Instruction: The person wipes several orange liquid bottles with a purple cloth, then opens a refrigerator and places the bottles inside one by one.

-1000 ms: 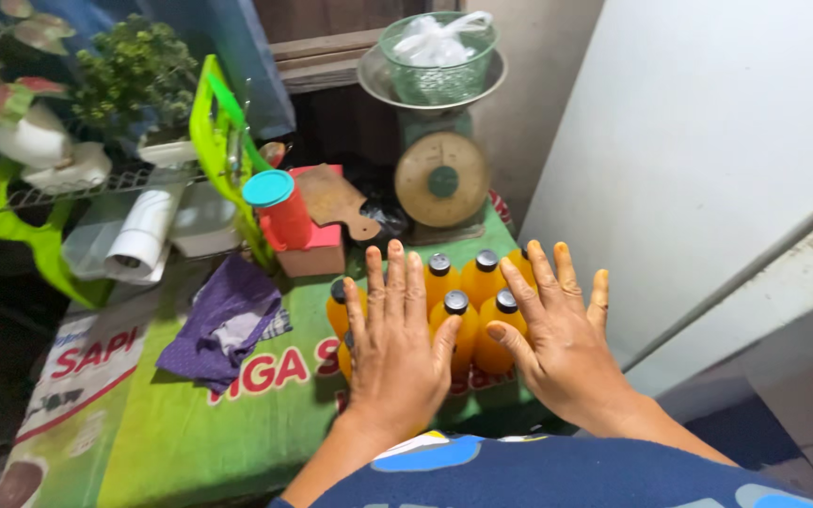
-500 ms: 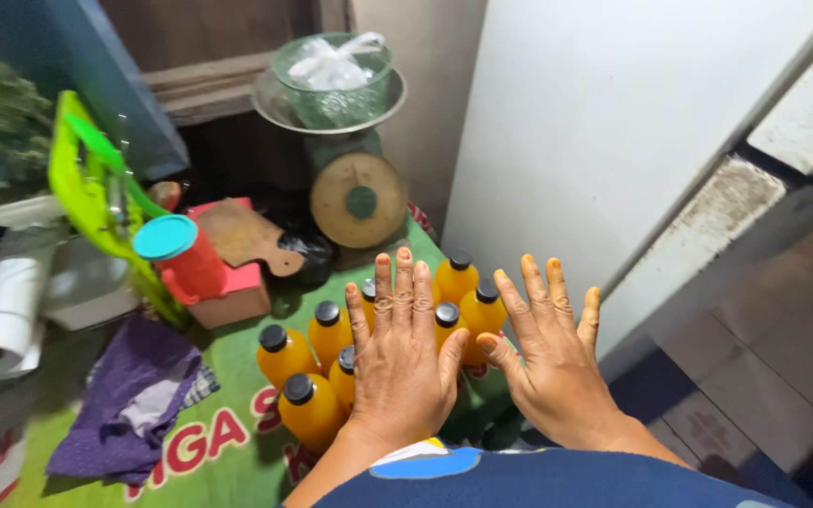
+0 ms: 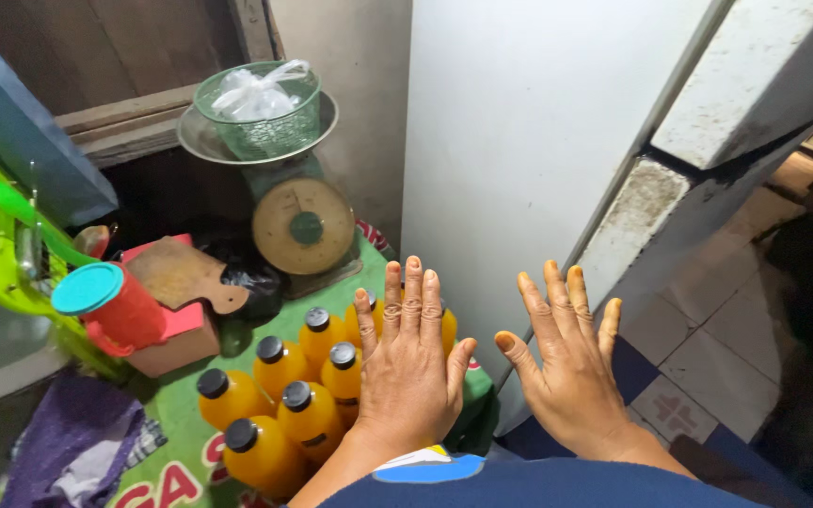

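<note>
I held my left hand [image 3: 409, 372] and right hand [image 3: 571, 376] flat, fingers spread, grasping nothing, above the orange bottles [image 3: 279, 404]; they looked heavy, slick plastic, best gripped below the black caps [image 3: 297, 395].

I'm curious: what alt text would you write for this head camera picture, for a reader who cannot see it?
Two bare hands are held flat, fingers spread: the left hand over a cluster of orange plastic bottles with black caps on a green printed mat, the right hand beside a white cabinet wall. Behind stand a dial kitchen scale bearing a green mesh basket, and a red cup with a teal lid.
</note>
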